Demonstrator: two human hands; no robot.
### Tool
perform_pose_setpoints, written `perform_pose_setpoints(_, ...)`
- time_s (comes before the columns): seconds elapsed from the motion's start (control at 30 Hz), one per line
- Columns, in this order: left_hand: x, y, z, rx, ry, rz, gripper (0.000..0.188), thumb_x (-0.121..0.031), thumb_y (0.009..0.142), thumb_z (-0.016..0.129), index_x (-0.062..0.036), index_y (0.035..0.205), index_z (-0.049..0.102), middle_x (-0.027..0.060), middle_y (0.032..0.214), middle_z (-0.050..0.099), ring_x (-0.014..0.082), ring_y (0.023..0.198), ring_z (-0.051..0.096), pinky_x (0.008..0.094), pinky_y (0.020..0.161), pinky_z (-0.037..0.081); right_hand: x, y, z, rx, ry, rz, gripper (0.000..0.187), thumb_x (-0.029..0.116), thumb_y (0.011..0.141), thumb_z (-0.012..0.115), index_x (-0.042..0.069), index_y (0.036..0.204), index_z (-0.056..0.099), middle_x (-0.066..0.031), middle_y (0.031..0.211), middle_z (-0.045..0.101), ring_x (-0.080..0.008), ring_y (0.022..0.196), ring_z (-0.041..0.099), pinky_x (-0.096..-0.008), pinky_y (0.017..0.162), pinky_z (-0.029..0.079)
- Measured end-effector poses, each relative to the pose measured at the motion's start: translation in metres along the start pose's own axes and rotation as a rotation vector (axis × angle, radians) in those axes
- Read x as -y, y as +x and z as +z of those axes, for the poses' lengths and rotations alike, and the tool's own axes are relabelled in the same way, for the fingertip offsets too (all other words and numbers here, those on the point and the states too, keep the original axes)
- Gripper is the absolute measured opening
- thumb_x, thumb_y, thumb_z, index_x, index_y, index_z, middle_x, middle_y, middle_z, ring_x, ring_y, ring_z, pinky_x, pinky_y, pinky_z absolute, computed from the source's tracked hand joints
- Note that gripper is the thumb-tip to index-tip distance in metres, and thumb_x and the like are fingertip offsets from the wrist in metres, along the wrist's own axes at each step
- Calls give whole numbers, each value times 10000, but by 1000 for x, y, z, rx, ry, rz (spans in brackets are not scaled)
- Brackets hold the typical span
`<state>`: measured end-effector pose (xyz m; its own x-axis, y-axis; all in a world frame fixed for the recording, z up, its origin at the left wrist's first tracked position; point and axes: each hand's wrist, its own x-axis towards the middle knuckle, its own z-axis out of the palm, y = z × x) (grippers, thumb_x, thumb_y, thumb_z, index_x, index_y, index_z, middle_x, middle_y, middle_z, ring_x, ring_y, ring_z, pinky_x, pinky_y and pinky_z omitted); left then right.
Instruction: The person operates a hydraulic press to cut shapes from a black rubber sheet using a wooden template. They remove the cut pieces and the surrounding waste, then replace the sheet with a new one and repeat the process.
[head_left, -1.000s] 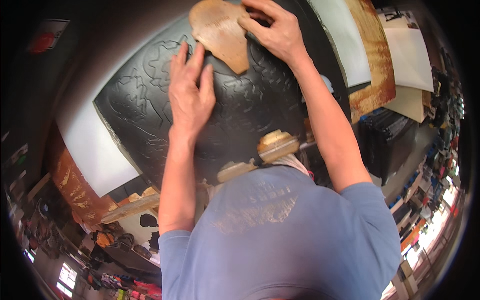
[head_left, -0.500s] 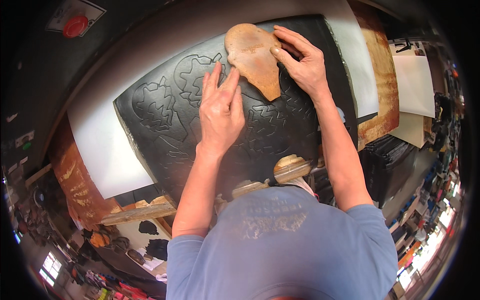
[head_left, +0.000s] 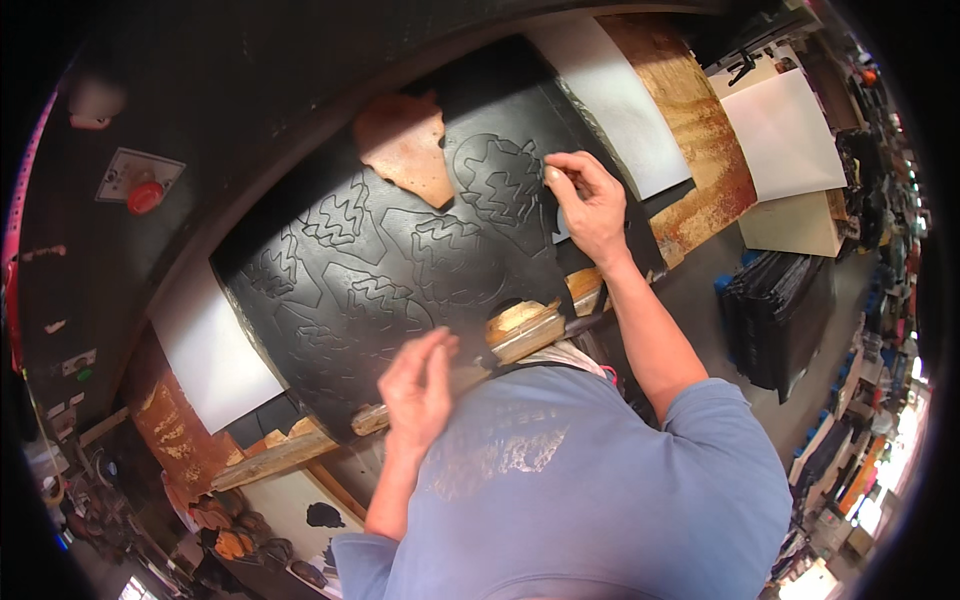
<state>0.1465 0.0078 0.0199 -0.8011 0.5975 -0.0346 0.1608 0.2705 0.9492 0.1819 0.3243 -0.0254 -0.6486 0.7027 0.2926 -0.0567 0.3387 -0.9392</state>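
Head view: both hands off the tan piece (head_left: pixel 405 150) they touched half a second ago. It lies upper centre, smooth, broad-topped, tapering to a blunt tip, on a black sheet (head_left: pixel 490 90) with raised, jagged outlines. Right hand (head_left: pixel 592 205), right of centre, thumb and forefinger nearly meeting; left hand (head_left: pixel 418 385), drawn back to lower centre, blurred, fingers bunched. Cannot tell whether either grips anything.
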Motion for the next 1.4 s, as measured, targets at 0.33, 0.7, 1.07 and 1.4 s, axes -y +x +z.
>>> perform_pose_setpoints(0.33,26,-12,46,-212,457,480,212,43,882,758,-26,1079,719,138,892,732,318,771,716,398,683,577,52,73,-40,-241,35,-222,231,223,1037,721,-2,991,750,-13,777,722,-77,745,651,-255,690,524)
perform_pose_setpoints(0.7,23,-17,58,-362,465,448,23,-27,962,726,-9,972,736,145,833,707,316,715,687,386,655,544,51,35,-113,-148,-173,-296,258,231,1029,693,6,904,690,-90,735,694,-154,660,638,-321,650,515)
perform_pose_setpoints(1.07,21,-19,58,-362,514,412,91,-78,949,758,-13,902,715,148,834,723,324,732,694,405,694,555,-15,-48,-96,40,-336,-98,294,224,951,756,10,773,658,-144,686,612,-274,591,594,-399,594,468)
perform_pose_setpoints(1.4,32,-24,64,-369,487,342,100,-89,936,774,-24,907,704,133,864,732,335,809,707,429,748,558,-16,-56,-100,75,-285,-138,337,209,995,740,-5,792,576,-39,657,403,-109,619,377,-318,568,368)
